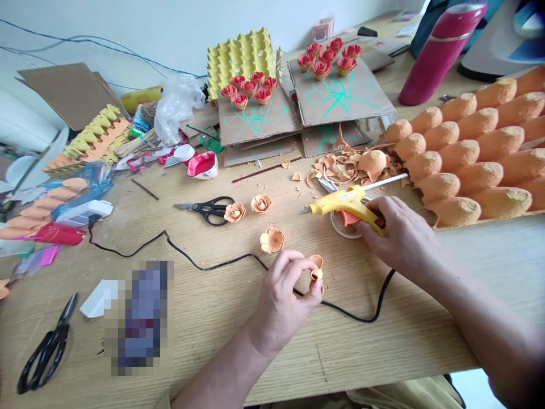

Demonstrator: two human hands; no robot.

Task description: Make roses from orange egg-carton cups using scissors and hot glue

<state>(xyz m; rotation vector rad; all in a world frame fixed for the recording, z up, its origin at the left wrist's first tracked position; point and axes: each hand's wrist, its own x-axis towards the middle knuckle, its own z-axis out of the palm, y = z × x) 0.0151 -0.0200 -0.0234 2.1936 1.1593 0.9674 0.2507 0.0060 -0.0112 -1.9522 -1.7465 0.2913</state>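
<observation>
Between the thumb and fingers of my left hand (289,292) is a small orange egg-carton flower piece (316,272), with a rolled centre and petals partly hidden by the fingers. My right hand (394,227) is wrapped round the handle of a yellow glue gun (340,201), its nozzle pointing left, above and apart from the piece. A white glue stick (385,182) sticks out of the gun's back. Just beyond my left hand lies an open orange flower cup (272,240). Two orange flowers with curled centres, one a rosette (261,203), sit farther back, beside black-handled scissors (208,210).
Orange egg trays (472,153) fill the right side, next to carton scraps (336,167). Red flowers (249,87) stand on cardboard sheets (259,122) at the back. A black cord (208,265) crosses the table. A pink flask (443,54), red paint cup (202,166) and scissors (46,346) stand or lie around.
</observation>
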